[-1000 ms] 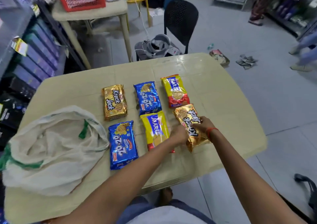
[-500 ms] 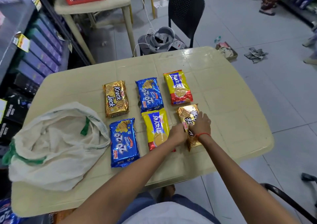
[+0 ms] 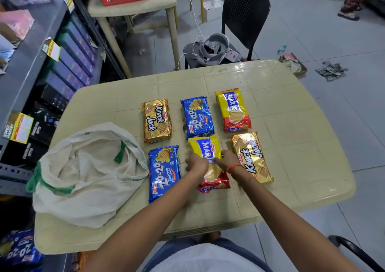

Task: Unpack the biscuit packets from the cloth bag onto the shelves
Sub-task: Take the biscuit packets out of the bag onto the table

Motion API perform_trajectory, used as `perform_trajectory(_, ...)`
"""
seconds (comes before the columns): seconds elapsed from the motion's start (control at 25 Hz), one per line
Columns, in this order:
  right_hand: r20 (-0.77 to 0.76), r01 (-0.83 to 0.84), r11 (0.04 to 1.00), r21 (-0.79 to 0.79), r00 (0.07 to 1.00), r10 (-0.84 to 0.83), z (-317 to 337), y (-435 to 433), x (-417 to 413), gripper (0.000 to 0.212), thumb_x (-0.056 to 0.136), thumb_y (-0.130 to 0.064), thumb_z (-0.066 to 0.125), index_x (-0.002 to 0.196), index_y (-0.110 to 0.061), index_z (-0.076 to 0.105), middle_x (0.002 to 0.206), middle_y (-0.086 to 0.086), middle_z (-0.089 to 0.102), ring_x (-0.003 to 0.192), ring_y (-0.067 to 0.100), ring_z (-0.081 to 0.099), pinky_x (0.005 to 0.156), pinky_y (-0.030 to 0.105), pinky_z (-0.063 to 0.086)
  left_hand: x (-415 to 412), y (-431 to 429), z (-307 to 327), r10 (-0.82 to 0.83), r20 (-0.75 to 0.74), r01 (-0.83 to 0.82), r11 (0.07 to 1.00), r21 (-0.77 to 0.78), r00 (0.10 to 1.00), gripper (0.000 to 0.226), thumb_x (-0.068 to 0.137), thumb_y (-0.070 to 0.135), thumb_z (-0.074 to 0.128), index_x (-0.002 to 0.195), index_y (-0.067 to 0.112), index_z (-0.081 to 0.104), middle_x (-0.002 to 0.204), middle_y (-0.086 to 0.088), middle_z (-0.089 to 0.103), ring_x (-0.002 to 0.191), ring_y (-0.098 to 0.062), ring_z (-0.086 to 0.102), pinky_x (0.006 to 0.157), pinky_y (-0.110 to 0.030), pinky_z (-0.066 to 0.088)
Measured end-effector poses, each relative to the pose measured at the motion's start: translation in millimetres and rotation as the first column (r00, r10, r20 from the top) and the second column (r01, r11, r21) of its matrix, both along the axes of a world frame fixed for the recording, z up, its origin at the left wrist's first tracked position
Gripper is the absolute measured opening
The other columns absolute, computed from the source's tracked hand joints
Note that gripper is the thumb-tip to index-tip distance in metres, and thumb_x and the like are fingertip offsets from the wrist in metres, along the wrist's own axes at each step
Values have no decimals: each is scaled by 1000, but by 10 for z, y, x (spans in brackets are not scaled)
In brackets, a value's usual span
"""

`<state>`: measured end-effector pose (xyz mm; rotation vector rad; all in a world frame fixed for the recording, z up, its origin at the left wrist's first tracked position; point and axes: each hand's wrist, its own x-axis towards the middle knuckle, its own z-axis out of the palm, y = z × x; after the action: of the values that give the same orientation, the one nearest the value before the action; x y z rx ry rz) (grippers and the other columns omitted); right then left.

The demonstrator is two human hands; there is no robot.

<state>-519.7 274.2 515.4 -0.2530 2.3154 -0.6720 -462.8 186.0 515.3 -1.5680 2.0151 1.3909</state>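
- Head view: six biscuit packets are seen laid flat in two rows of three on the cream table [image 3: 291, 167], with the cloth bag [image 3: 87, 175] slumped open at the near left corner, well apart from both hands.
- Far row, left to right: a gold Krack Jack packet [image 3: 157, 120], a blue 20-20 packet [image 3: 198, 117], a yellow-and-red Marie packet [image 3: 233, 109].
- Near row, left to right: a second blue 20-20 packet [image 3: 163, 172], the near Marie packet [image 3: 210, 163], a second gold Krack Jack packet [image 3: 251, 157].
- The left hand [image 3: 196, 164] is laid on the left edge of the near Marie packet and the right hand [image 3: 228, 160] on its right edge, so the packet lies between the two palms.
- The fingers are curled down against the wrapper; whether it is pinched or only pressed cannot be told, and nothing is lifted.
- The packet's long axis runs near to far, slightly tilted, its red end toward the person; both hands sit across the short axis, about equally close.
- The shelves [image 3: 27, 67] stand to the left of the table, so a carry from here is judged to favour the left hand.
- The bag's inside is partly hidden by folds; whether it holds more cannot be told.
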Motion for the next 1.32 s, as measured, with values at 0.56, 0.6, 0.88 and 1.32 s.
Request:
perform_trajectory(0.56, -229, 32, 981, -194, 970, -77, 815, -93, -1598, 65, 79, -13, 67, 134, -3, 34, 131, 22, 53, 117, 39, 54, 96, 43, 46, -1595, -325, 653, -148, -462, 232, 964, 131, 875, 38, 83, -8, 48, 118, 6, 58, 111, -16, 67, 92, -31, 66, 72, -40, 55)
perform_trajectory(0.6, -234, 38, 982, -185, 969, -82, 777, -89, -1658, 64, 79, -13, 66, 134, -3, 36, 129, 23, 54, 116, 39, 55, 96, 43, 47, -1671, -331, 618, -166, -456, 263, 952, 156, 874, 40, 84, -10, 47, 120, 5, 56, 116, -21, 66, 97, -32, 65, 80, -44, 55)
perform_trajectory(0.88, -225, -16, 985, -171, 974, -23, 585, -29, -1665, 73, 91, -19, 54, 148, -3, 11, 150, 19, 31, 135, 33, 38, 109, 43, 36, -1650, -338, 549, -136, -504, 338, 880, 333, 853, 57, 91, -7, 48, 143, 10, 33, 127, -16, 58, 107, -29, 61, 88, -44, 55)
perform_trajectory(1.32, -84, 517, 840, 161, 856, -511, -154, 593, -539, 46, 97, -27, 35, 132, 3, 40, 140, 26, 39, 129, 41, 37, 106, 42, 32, -554, 630, 149, -136, -44, 142, 928, 345, 990, 36, 91, 14, 48, 122, -3, 52, 111, -17, 64, 98, -29, 64, 74, -31, 50)
